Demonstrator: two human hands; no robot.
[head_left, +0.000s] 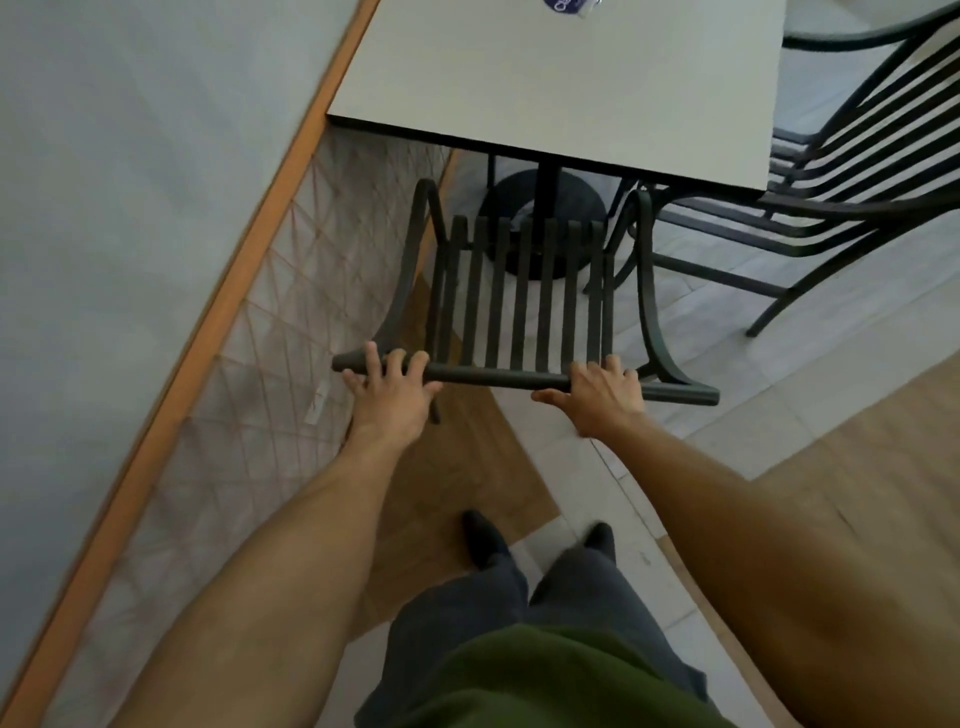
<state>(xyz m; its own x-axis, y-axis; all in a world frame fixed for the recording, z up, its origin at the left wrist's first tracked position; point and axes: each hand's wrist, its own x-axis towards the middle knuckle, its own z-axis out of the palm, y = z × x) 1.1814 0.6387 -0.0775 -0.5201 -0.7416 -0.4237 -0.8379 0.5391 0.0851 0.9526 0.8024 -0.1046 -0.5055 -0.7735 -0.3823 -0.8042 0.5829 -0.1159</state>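
A dark metal slatted chair (524, 291) stands in front of me, its seat tucked partly under a white square table (561, 78). My left hand (389, 389) grips the left end of the chair's top rail, fingers curled over it. My right hand (602, 392) grips the same rail near its right end, thumb stretched out to the left below the bar.
A second dark slatted chair (841, 171) stands at the table's right side. The table's black round base (543, 218) sits beneath it. A wall with an orange rail (244, 244) and netting runs along the left. My feet (485, 540) stand on tile and wood flooring.
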